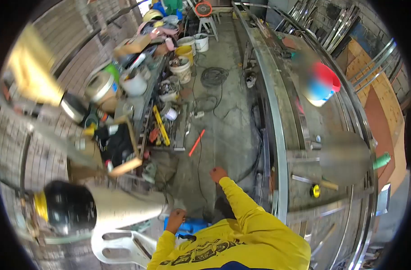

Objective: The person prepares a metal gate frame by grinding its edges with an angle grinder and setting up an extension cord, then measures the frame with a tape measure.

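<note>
My right hand [219, 174] is held out over the concrete floor with its fingers curled in, and nothing shows in it. My left hand [176, 219] is low at my left side, fingers also curled, with nothing visible in them. Just beside and below the left hand is a blue object [194, 226], partly hidden by my yellow shirt. A white plastic chair [113, 245] stands left of that hand. On the floor ahead of my right hand lies an orange-red stick or bar [197, 142].
A gas cylinder [72, 207] stands at the left. The left bench holds a wooden box [126, 166], with buckets [179, 69] along it. Cable coils [214, 77] lie on the floor. On the right, a metal-framed bench [277, 135] carries a yellow tape measure [315, 191].
</note>
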### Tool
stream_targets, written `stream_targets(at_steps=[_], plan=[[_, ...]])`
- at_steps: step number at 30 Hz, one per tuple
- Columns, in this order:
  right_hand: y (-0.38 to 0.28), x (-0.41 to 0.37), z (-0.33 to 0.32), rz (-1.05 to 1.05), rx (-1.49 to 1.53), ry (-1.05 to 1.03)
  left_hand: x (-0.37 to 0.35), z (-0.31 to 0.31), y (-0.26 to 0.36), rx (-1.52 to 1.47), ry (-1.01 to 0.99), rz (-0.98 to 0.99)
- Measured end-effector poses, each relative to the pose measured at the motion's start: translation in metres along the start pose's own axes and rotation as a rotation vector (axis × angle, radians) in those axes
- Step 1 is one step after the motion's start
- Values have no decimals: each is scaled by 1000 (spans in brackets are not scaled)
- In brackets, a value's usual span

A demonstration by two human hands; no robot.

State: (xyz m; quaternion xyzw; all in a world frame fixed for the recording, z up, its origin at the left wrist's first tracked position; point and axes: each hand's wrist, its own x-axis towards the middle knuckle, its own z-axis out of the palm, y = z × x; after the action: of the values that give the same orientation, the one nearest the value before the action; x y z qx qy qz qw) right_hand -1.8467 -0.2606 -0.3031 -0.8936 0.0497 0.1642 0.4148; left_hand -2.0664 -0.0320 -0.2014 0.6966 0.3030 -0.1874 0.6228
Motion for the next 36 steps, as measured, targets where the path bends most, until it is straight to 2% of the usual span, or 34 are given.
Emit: stream_targets(at_steps=[3, 4, 5, 6, 9, 11, 14, 15, 18, 19, 22, 24, 26, 27, 28, 30, 34, 35, 36], plan=[[32, 102, -12, 12, -102, -39, 119, 33, 98, 353, -9, 184], [34, 111, -21, 60, -91, -47, 134, 36, 110, 476, -22, 219], [38, 116, -34, 104, -94, -58, 144, 43, 152, 367, -95, 192], [39, 134, -54, 135, -101, -51, 162, 47, 169, 334, -38, 153], [34, 162, -102, 96, -173, -153, 228, 33, 188, 314, 106, 51], [36, 194, -116, 219, -251, -184, 277, 10, 166, 398, 146, -6], [49, 264, -123, 189, -136, -104, 361, -18, 128, 612, 132, -90], [44, 290, -130, 207, -94, -97, 374, -17, 147, 627, 60, -153], [30, 370, -148, 209, -94, -107, 413, 6, 218, 775, 9, -182], [27, 400, -151, 201, -113, -114, 430, 18, 235, 801, 156, -119], [-5, 480, -181, 237, -35, -101, 524, 23, 261, 897, -23, -50], [-33, 535, -213, 213, -39, -97, 568, 40, 331, 843, -68, -86], [-71, 587, -251, 225, 21, -86, 652, 39, 334, 573, -114, -138], [-102, 609, -279, 236, -22, -50, 652, 66, 413, 765, -9, -192], [-115, 632, -297, 157, 9, -18, 679, 71, 438, 851, 0, -179], [-132, 686, -329, -7, 77, 59, 686, 101, 558, 873, 24, -27], [-167, 798, -370, 55, 126, 80, 760, 133, 679, 783, 155, 138], [-160, 831, -369, -82, 162, 105, 794, 134, 693, 797, 111, 87], [-154, 863, -368, -17, 184, 54, 823, 138, 704, 784, 133, 109]])
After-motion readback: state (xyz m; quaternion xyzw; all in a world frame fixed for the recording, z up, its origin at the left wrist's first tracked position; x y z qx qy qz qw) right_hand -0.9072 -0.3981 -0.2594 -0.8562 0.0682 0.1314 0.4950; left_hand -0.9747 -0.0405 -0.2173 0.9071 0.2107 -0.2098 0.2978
